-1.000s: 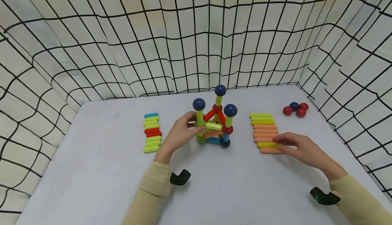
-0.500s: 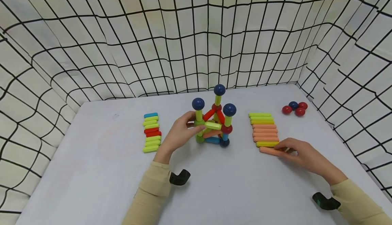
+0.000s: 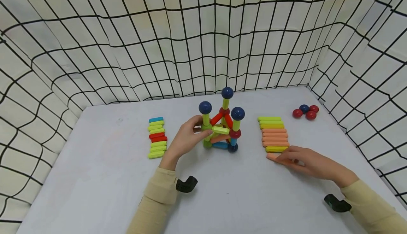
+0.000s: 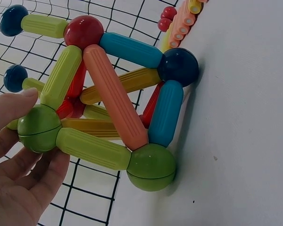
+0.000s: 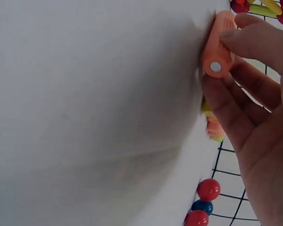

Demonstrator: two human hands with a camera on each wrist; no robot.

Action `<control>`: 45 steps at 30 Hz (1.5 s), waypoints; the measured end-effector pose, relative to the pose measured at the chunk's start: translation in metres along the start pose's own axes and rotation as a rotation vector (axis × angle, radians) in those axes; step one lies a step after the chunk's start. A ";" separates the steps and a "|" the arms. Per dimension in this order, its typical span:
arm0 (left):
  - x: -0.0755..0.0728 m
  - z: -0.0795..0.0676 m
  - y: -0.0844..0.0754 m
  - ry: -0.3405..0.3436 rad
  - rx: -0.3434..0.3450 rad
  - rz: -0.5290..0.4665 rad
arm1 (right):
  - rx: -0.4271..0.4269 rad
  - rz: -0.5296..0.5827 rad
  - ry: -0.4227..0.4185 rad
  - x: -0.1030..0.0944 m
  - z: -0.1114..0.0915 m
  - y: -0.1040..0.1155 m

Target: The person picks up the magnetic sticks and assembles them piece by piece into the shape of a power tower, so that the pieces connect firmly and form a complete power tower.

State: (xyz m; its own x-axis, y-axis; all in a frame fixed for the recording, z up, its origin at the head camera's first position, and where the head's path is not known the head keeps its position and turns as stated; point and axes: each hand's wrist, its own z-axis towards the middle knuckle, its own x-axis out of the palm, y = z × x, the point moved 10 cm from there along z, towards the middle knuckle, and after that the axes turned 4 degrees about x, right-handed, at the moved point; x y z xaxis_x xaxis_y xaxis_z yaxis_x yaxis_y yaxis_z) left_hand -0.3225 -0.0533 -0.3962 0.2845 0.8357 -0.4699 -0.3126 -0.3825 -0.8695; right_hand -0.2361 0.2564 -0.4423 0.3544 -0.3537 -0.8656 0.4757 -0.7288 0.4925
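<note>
A structure of coloured magnetic rods and balls (image 4: 115, 96) stands on the white table, with blue balls on top of upright green rods. My left hand (image 3: 187, 138) grips it at a green ball (image 4: 39, 128) on its left side, thumb and fingers around the ball. To the right, my right hand (image 3: 306, 161) pinches an orange magnetic rod (image 5: 219, 44) between thumb and fingers, low over the table at the near end of the rod row. One end of that rod, with a pale magnet dot, faces the right wrist camera.
Right of the structure lies a row of orange, yellow and green rods (image 3: 275, 135). Shorter green, red and blue rods (image 3: 157, 138) line up on the left. Several red and blue balls (image 3: 304, 113) sit at the back right. Black netting (image 3: 203, 46) hangs around the table.
My right hand has closed on the nearest orange rod and drawn it slightly toward me, apart from the yellow one. My left hand stays on the structure.
</note>
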 end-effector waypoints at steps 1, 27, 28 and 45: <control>0.000 0.000 0.000 0.000 0.002 -0.001 | -0.012 0.017 0.009 -0.001 0.002 0.003; -0.002 -0.003 -0.004 0.003 0.017 -0.015 | 0.087 0.657 -0.209 -0.071 0.103 0.068; -0.001 -0.003 -0.004 0.004 0.016 -0.017 | 0.085 0.673 -0.202 -0.070 0.106 0.068; -0.001 -0.003 -0.003 0.005 0.003 -0.023 | 0.048 0.807 -0.207 -0.054 0.134 0.067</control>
State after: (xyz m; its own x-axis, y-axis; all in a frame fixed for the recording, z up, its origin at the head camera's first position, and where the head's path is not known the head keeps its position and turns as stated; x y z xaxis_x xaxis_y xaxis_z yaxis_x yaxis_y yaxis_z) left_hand -0.3190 -0.0537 -0.3938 0.2959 0.8422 -0.4508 -0.3089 -0.3622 -0.8794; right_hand -0.3311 0.1478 -0.3747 0.4148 -0.8750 -0.2496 0.1023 -0.2277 0.9683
